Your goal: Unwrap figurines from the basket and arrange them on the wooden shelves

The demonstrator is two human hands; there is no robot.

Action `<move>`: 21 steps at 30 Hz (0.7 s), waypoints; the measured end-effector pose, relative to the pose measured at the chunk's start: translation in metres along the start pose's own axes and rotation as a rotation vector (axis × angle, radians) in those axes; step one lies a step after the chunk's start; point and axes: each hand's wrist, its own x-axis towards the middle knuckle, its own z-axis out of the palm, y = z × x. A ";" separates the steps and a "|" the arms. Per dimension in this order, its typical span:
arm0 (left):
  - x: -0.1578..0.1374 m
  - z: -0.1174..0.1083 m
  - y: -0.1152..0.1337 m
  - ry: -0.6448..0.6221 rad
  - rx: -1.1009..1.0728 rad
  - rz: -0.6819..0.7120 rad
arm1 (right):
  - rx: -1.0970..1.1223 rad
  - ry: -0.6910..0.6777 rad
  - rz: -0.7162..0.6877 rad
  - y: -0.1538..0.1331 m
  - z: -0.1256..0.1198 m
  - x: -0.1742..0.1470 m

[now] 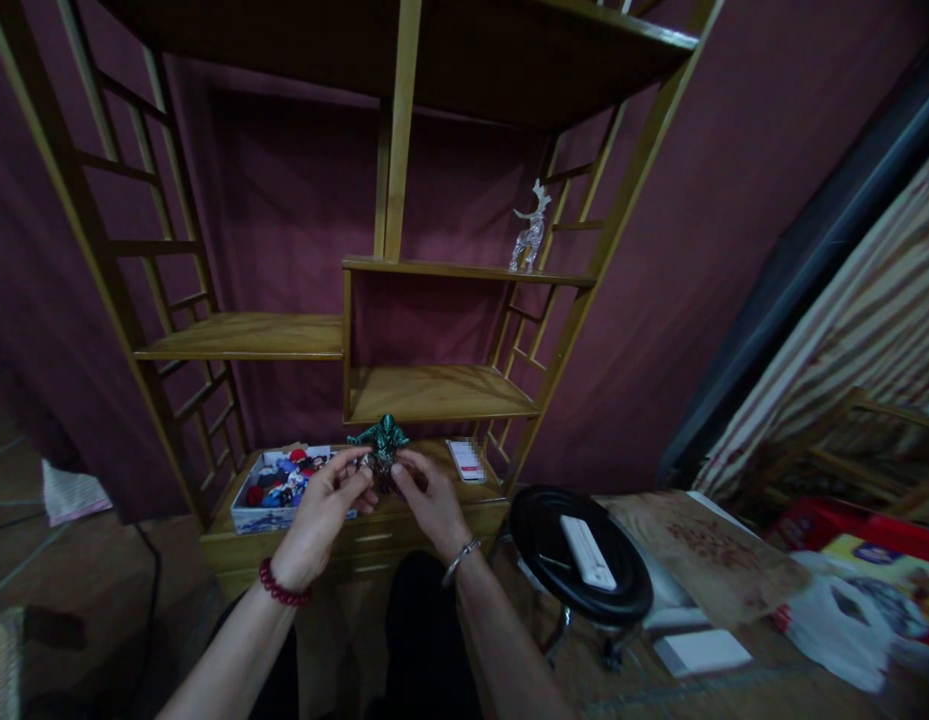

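You hold a small green figurine (379,440) in front of the wooden shelf unit (434,392), your left hand (321,515) and right hand (428,497) both pinched closed on its dark base, so it is not yet set down, with only a glass deer (531,228) displayed and the box of toys (278,487) still full.

glossy green figurine (383,436), wooden shelf (441,392)

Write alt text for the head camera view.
Both hands, left hand and right hand, hold a small green figurine before a wooden shelf unit. A box of toys sits lower left; a clear deer ornament stands higher.
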 end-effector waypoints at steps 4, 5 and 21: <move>-0.002 -0.001 0.002 0.007 0.017 -0.020 | 0.033 -0.024 0.006 -0.001 0.000 -0.001; -0.002 -0.001 0.002 0.003 0.020 -0.023 | 0.043 -0.034 0.009 -0.001 0.001 -0.001; 0.002 -0.004 -0.011 -0.025 0.020 -0.032 | 0.086 -0.044 0.045 0.007 0.006 -0.005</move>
